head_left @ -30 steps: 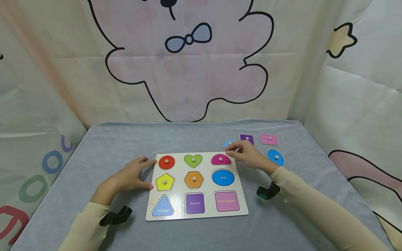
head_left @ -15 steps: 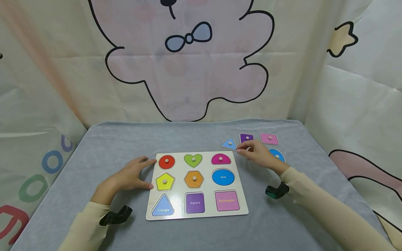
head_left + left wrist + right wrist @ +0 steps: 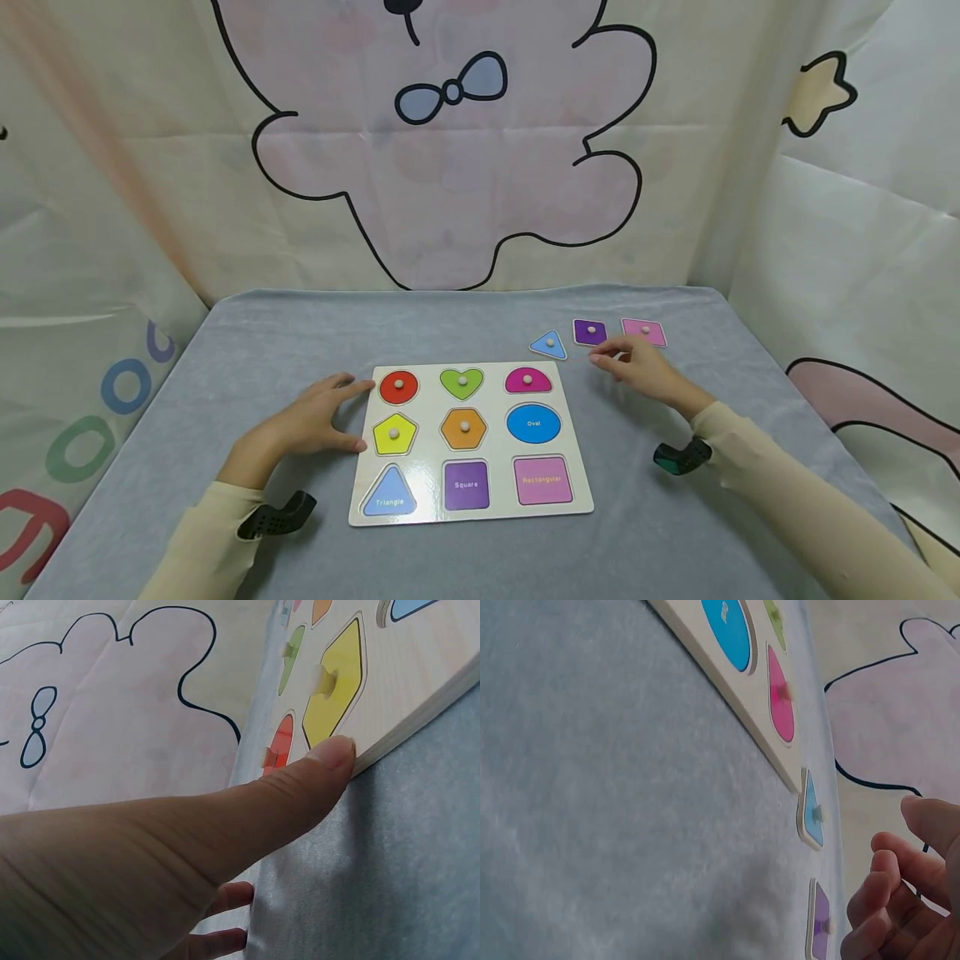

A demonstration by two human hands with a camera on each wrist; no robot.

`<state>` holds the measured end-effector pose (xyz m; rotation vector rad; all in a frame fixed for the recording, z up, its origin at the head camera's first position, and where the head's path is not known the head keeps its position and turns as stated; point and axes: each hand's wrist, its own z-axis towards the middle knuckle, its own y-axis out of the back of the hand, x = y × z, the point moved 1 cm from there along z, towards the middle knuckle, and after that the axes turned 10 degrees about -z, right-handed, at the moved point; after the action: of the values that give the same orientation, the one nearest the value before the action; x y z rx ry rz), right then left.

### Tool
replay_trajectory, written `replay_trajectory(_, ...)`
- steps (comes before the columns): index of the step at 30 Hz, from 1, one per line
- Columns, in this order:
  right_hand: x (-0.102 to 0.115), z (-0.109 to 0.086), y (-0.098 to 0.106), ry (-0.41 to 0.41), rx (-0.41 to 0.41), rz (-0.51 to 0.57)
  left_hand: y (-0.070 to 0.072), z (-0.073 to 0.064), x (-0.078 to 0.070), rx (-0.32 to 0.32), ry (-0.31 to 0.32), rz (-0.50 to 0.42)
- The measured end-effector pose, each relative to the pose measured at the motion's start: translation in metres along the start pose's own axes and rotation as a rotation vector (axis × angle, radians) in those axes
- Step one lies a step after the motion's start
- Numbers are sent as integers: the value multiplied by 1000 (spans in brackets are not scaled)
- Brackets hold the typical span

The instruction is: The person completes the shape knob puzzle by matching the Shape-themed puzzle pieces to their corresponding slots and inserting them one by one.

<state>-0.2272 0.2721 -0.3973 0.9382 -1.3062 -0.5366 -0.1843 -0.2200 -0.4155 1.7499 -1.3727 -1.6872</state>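
Note:
A white wooden shape puzzle board [image 3: 427, 483] lies flat on the cloth. My left hand [image 3: 303, 421] rests at its left edge, with the thumb on the border by the yellow pentagon [image 3: 341, 686] and the other fingers extended toward the far left corner. Above the cloth right of the board, my right hand [image 3: 648, 371] holds nothing, its fingers loosely bent. Just beyond it lie loose knobbed pieces: a light-blue triangle [image 3: 548, 346], a purple square [image 3: 585, 332] and a pink rectangle [image 3: 652, 335]. The blue oval piece is hidden behind the right hand.
Knobbed pieces, including a red circle [image 3: 392, 392], green heart [image 3: 453, 380], magenta half circle [image 3: 517, 385] and orange hexagon [image 3: 453, 437], sit in the board. Oval, triangle, square and rectangle recesses show printed names. Grey cloth [image 3: 330, 325] covers the table; printed curtains hang behind.
My right hand has moved right, from over the board's far right corner to above the loose pieces, uncovering the triangle and square and covering the oval. The left hand and board stay put.

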Motion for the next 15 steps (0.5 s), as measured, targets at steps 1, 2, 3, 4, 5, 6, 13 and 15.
replay_trajectory(1, -2, -1, 1, -3, -2, -1, 0, 0, 0, -1, 2, -2)
replay_trajectory(2, -3, -1, 2, -4, -5, -5, 0, 0, 0, 0, 5, -2)
replay_trajectory(3, -5, -2, 2, -5, -8, -5, 0, 1, 0, -1, 8, -3)
replay_trajectory(4, -7, -2, 3, -5, -11, -5, -1, 1, 1, -1, 7, -1)
replay_trajectory(5, -9, -3, 4, -8, -14, -4, -1, 2, 1, -2, 9, -3)
replay_trajectory(6, -12, -3, 5, -5, -20, -1, -1, 2, 1, -3, 7, -1)
replay_trajectory(13, -29, -6, 10, 19, -69, 15, 0, 1, 0, 0, -2, -7)
replay_trajectory(15, -34, -8, 11, 10, -78, 8, 1, 0, -1, 0, -11, -11)
